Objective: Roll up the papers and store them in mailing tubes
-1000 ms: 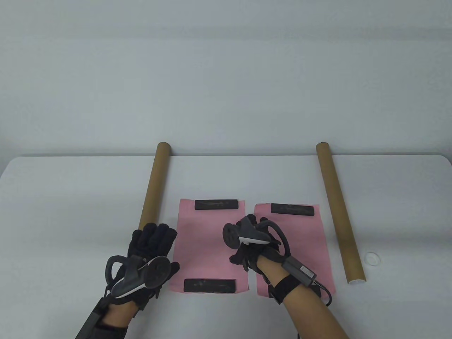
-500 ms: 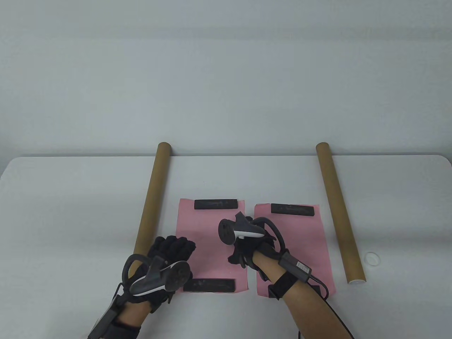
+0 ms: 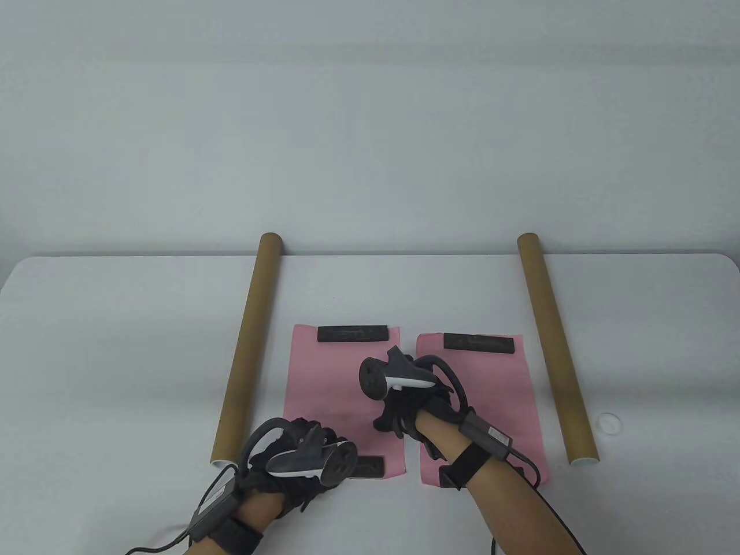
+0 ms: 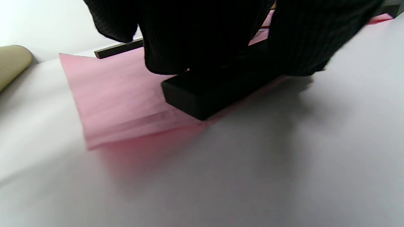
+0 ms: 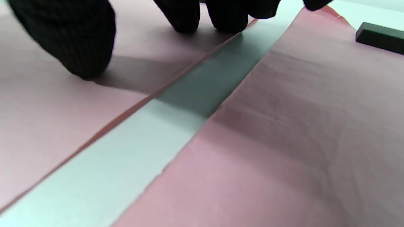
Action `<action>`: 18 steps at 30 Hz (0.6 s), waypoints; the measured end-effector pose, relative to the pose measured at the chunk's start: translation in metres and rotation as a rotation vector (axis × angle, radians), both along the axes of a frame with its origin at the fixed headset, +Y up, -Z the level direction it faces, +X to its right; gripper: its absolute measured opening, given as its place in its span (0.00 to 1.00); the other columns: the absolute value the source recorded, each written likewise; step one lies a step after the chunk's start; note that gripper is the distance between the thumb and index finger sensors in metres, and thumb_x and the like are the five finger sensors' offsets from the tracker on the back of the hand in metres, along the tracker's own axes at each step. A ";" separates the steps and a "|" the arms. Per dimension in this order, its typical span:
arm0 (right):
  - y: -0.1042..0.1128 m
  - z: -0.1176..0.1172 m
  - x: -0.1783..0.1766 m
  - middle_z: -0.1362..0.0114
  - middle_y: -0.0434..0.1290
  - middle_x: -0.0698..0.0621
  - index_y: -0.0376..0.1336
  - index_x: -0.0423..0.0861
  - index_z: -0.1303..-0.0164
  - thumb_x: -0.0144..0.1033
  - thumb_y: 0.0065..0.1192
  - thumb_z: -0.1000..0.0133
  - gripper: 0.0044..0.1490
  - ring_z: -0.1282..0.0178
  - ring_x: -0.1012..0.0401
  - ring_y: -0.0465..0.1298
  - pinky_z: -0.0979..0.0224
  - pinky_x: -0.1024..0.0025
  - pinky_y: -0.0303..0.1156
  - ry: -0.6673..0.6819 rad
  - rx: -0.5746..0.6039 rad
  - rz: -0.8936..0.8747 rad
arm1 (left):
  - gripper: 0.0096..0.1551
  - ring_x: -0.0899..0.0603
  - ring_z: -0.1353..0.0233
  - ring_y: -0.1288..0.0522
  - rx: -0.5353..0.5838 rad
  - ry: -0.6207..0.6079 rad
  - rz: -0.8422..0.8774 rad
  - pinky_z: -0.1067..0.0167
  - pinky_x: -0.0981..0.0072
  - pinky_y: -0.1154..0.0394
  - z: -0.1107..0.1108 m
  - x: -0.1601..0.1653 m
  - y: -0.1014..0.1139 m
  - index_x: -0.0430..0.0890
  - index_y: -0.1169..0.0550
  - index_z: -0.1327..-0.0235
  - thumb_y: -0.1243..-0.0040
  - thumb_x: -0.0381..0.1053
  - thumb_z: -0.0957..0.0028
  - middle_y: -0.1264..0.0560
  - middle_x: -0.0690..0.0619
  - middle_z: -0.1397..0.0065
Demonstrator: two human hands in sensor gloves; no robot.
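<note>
Closing over the near black weight bar (image 4: 202,97) on the left pink paper (image 3: 329,381), the left hand (image 3: 295,462) apparently gripped it. The right hand (image 3: 413,404) pressed spread fingertips (image 5: 79,41) onto that sheet, holding nothing.

Bright, even overhead light casts soft shadows, while both wrist views are blurred up close.

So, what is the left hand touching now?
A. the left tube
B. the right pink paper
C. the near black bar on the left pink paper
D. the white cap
C: the left hand covers the near black bar on the left paper.
</note>
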State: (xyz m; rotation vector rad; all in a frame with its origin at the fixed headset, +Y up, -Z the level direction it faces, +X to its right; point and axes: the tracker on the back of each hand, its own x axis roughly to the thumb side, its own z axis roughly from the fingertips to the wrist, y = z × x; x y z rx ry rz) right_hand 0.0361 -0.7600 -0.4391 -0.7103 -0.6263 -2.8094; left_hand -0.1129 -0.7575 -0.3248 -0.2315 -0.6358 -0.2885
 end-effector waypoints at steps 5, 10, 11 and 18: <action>0.000 0.000 0.000 0.14 0.52 0.32 0.51 0.40 0.14 0.60 0.68 0.46 0.57 0.13 0.30 0.49 0.23 0.23 0.48 0.001 -0.004 -0.001 | 0.40 0.45 0.32 0.20 0.008 -0.017 -0.026 0.29 0.46 0.28 0.002 0.006 -0.004 0.55 0.27 0.33 0.32 0.67 0.61 0.22 0.53 0.33; 0.000 0.001 0.000 0.14 0.51 0.31 0.50 0.39 0.14 0.60 0.67 0.45 0.58 0.13 0.30 0.48 0.23 0.23 0.48 0.006 -0.014 -0.002 | 0.40 0.44 0.33 0.20 0.030 -0.050 -0.079 0.29 0.46 0.28 0.003 0.013 -0.006 0.53 0.26 0.34 0.33 0.67 0.60 0.22 0.52 0.34; 0.000 0.001 0.000 0.14 0.51 0.31 0.50 0.39 0.14 0.60 0.67 0.45 0.58 0.13 0.30 0.48 0.23 0.23 0.48 0.007 -0.014 -0.003 | 0.40 0.44 0.34 0.20 0.025 -0.053 -0.072 0.29 0.46 0.28 0.003 0.013 -0.005 0.53 0.26 0.34 0.33 0.67 0.61 0.21 0.52 0.34; 0.000 0.000 0.000 0.14 0.51 0.31 0.50 0.40 0.14 0.60 0.67 0.46 0.57 0.13 0.30 0.48 0.23 0.23 0.48 0.004 -0.013 -0.006 | 0.40 0.45 0.35 0.19 0.036 -0.075 -0.019 0.29 0.47 0.28 0.005 0.007 0.008 0.52 0.25 0.35 0.32 0.68 0.61 0.20 0.52 0.36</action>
